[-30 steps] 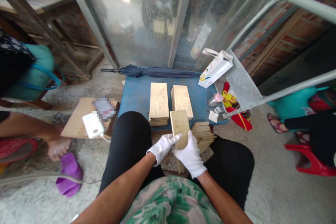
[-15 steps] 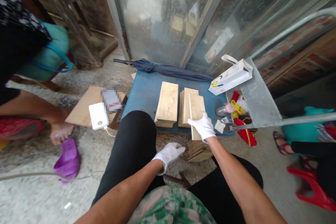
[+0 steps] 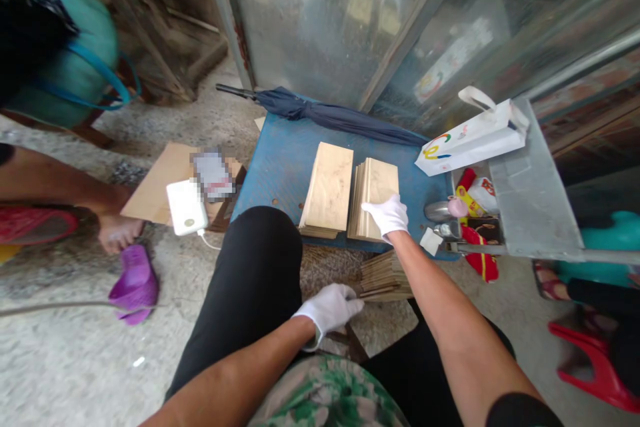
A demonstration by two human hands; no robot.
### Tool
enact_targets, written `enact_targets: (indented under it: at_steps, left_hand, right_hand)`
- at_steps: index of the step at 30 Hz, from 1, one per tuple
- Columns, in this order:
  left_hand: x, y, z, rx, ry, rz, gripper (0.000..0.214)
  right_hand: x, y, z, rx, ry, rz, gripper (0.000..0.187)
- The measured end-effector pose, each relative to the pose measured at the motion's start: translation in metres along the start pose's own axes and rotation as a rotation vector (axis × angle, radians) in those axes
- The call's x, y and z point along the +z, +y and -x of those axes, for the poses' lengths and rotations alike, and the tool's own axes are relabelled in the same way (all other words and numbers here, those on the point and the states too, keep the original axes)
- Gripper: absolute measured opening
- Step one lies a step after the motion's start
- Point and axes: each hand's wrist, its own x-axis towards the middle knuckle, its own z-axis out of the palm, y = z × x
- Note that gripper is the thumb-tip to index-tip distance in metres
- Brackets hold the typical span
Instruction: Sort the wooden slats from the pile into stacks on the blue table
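My right hand, in a white glove, lies over the near end of a thin wooden board on top of the right-hand stack, thumb toward its left side and fingers toward its right edge. The fingertips are partly hidden. Beside it on the blue table stands another stack of pale wooden boards. Also gloved, my left hand hovers between my knees with loosely bent, parted fingers and nothing visible in it. Just ahead of it is a lower stack of boards, below the table edge.
A folded umbrella lies along the table's back edge. At right are a white paper bag, a bottle and a metal panel. A white power bank rests on cardboard at left. Other people sit on both sides.
My right hand has brought its board forward and left, now lined up on the right-hand stack. My left hand has shifted slightly down and right. The view has moved a little.
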Motion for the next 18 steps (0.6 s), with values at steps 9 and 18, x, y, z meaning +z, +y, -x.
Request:
enact_targets:
  at_steps: [9, 18]
  left_hand:
    - [0.003, 0.001, 0.001, 0.029, -0.035, 0.002, 0.039]
    - [0.005, -0.001, 0.0, 0.032, -0.018, 0.026, 0.039]
  right_hand:
    - [0.013, -0.009, 0.002, 0.028, 0.045, 0.024, 0.097]
    - [0.016, -0.008, -0.003, -0.005, 0.042, 0.07, 0.102]
